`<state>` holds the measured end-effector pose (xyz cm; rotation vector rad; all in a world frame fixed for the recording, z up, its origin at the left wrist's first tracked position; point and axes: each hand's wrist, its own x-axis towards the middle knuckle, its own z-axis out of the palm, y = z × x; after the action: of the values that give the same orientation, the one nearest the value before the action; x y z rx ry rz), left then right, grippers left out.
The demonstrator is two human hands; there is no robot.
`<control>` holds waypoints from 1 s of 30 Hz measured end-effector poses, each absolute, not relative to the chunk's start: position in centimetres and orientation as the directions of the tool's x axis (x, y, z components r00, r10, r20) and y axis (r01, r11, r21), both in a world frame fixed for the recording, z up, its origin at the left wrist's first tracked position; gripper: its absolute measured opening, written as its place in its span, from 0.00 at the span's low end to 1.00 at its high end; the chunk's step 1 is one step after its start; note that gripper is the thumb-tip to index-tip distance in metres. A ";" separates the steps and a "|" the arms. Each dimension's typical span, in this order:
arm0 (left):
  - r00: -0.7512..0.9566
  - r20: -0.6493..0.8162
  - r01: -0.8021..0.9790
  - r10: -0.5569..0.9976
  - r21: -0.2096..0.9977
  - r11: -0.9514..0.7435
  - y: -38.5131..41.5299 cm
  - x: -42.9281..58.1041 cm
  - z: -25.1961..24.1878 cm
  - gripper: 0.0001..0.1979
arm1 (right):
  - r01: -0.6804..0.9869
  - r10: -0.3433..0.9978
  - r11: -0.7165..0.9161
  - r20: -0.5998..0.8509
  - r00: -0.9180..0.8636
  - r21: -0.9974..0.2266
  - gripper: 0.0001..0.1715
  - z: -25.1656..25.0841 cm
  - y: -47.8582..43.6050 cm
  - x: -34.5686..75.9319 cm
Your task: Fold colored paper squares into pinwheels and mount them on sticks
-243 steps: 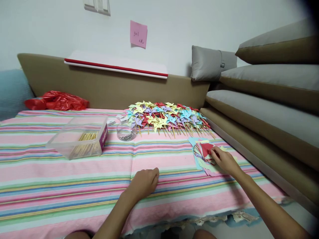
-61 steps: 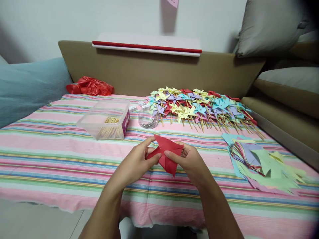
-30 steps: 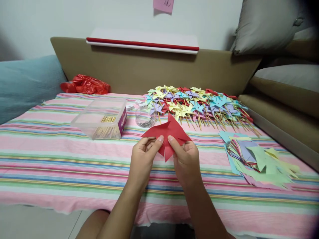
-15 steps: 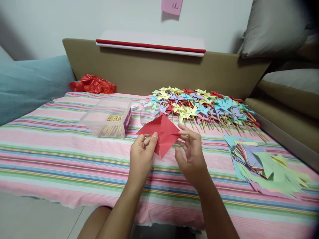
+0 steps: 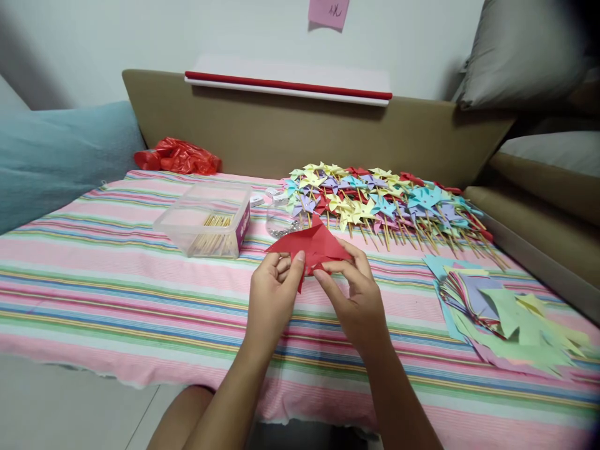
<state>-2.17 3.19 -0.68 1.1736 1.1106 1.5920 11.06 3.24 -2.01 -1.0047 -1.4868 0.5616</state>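
Note:
A red square of paper (image 5: 315,242), slit from its corners, is held up over the striped cloth. My left hand (image 5: 277,281) pinches it near the middle, thumb on top and fingers curled beneath. My right hand (image 5: 354,284) is closed on the lower right part of the sheet, where one corner is folded inward. The fingers cover part of that fold. Just behind the paper stands a clear round tub (image 5: 280,225) with small metallic pieces in it.
A clear plastic box (image 5: 175,225) of thin sticks stands left. Many finished paper pinwheels (image 5: 384,206) lie at the back right. Loose coloured paper sheets (image 5: 520,325) are piled at the right. A red plastic bag (image 5: 180,156) sits at the back left on the striped cloth (image 5: 140,300).
My right hand has moved in toward the left hand and closed on the paper, folding its lower right corner inward. The view has shifted slightly.

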 end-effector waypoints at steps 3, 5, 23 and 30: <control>-0.184 0.232 -0.113 0.955 0.960 -0.255 3.1 -2.0 -0.7 0.15 | 0.169 0.853 0.467 0.492 0.172 -0.868 0.06 -2.7 3.7 10.9; -0.179 0.233 -0.106 0.956 0.961 -0.254 3.1 -1.9 -0.8 0.16 | 0.106 0.868 0.438 0.451 0.207 -0.893 0.07 -3.0 3.8 10.7; -0.117 0.259 -0.047 0.959 0.963 -0.265 3.0 -1.9 -0.9 0.19 | -0.117 0.908 0.378 0.343 0.241 -0.918 0.07 -2.3 3.5 9.9; -0.109 0.268 -0.049 0.957 0.960 -0.274 3.0 -2.1 -0.9 0.18 | -0.123 0.908 0.381 0.345 0.239 -0.916 0.08 -2.3 3.5 9.9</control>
<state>-2.10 3.01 -0.95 1.3096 1.0934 1.5168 9.89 3.53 -2.26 -0.9101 -1.0902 0.8587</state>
